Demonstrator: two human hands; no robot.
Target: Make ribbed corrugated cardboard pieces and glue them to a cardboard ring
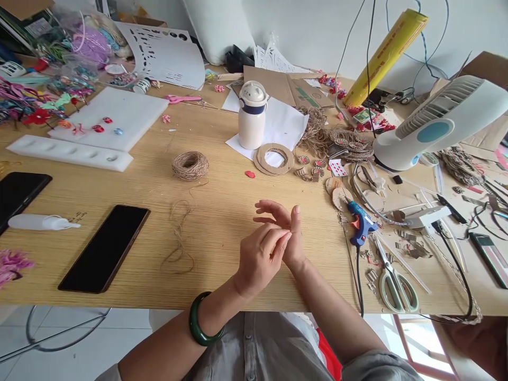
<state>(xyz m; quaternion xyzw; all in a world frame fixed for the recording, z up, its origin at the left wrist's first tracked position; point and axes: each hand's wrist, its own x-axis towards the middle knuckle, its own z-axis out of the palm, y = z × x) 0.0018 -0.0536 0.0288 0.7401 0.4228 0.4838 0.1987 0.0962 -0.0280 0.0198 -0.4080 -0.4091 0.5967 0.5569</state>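
Both hands meet over the wooden table (222,211) near its front edge. My left hand (260,256), with a green bangle (200,323) on the wrist, has its fingers curled and pressed against the side of my right hand (286,230). What its fingertips pinch, if anything, is too small to see. My right hand is held edge-up with the fingers stretched out and apart, holding nothing. A loose length of twine (178,233) lies to the left of the hands, trailing from a small twine ball (190,165).
A black phone (105,247) and a white squeeze bottle (39,222) lie at the left. A white flask (252,115) and cardboard ring (274,159) stand behind. To the right are a blue glue gun (360,225), scissors (395,283), a white fan (440,121), cables and cardboard scraps.
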